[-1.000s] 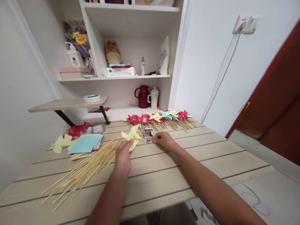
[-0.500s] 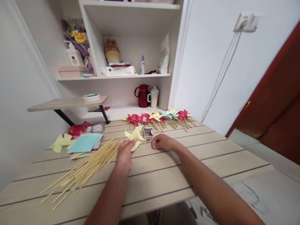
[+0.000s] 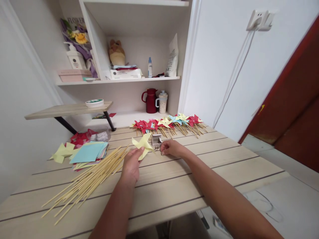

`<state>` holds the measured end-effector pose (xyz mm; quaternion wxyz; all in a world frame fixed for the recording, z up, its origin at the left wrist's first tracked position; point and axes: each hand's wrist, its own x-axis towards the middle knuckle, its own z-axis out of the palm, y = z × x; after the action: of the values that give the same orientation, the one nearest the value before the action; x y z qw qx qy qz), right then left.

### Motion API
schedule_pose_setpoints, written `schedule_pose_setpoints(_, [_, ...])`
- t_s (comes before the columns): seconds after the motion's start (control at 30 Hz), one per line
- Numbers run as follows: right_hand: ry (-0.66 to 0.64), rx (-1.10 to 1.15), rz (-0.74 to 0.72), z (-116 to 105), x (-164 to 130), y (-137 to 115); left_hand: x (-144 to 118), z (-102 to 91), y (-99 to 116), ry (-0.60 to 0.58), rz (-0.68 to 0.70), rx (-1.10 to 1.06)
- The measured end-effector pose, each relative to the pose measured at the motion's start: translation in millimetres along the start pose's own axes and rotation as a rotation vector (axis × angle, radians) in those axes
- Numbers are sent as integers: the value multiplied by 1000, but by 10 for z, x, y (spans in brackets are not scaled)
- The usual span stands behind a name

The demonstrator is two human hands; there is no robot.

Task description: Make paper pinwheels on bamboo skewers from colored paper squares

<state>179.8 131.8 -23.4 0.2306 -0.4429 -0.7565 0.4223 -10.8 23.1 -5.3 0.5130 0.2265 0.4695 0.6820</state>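
Observation:
My left hand (image 3: pixel 132 162) pinches a yellow paper pinwheel (image 3: pixel 143 146) between thumb and fingers, holding it above the table with its folded blades facing up. To the right, my right hand (image 3: pixel 170 148) is closed in a pinch low over the tabletop. A tiny shiny thing shows at its fingertips, too small to name. Just left of those fingertips stands a small open box (image 3: pixel 157 139), with a few small metallic pieces (image 3: pixel 157 148) at its front. A bundle of thin wooden sticks (image 3: pixel 92 181) lies beside my left hand.
Finished pinwheels on sticks (image 3: pixel 164 123) lie along the table's back. On the left are stacked coloured paper squares (image 3: pixel 86 153), another yellow paper pinwheel (image 3: pixel 62 152) and a clear container (image 3: pixel 101 136). A small raised shelf (image 3: pixel 69 109) stands behind them; a red jug (image 3: pixel 151 101) and cup (image 3: pixel 162 102) are farther back.
My right hand has shifted slightly up and left, and its fingertips now show a tiny shiny thing. My left hand still holds the pinwheel; the whole view has moved a little.

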Motion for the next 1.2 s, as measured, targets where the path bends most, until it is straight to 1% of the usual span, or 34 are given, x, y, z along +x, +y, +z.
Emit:
schedule_pose_setpoints(0.17, [19,-22,-3,-22,-17,-23,12,-3,-7,-11,-6,2])
schedule_pose_setpoints(0.4, [18,-46,20,-61,-42,-26,9,3,8,33,-8,-3])
schedule_pose_setpoints(0.6, [22,-77,31,-57,-57,-46,0,7,13,48,-8,-3])
schedule_pose_setpoints(0.93, [50,-148,46,-84,-71,-49,9,-11,1,41,-8,0])
schedule_pose_setpoints(1.07, [48,-169,63,-84,-96,-83,11,-15,0,33,-11,-4])
schedule_pose_setpoints(1.2, [35,-171,44,-69,-99,-96,17,-18,-1,29,-11,-8])
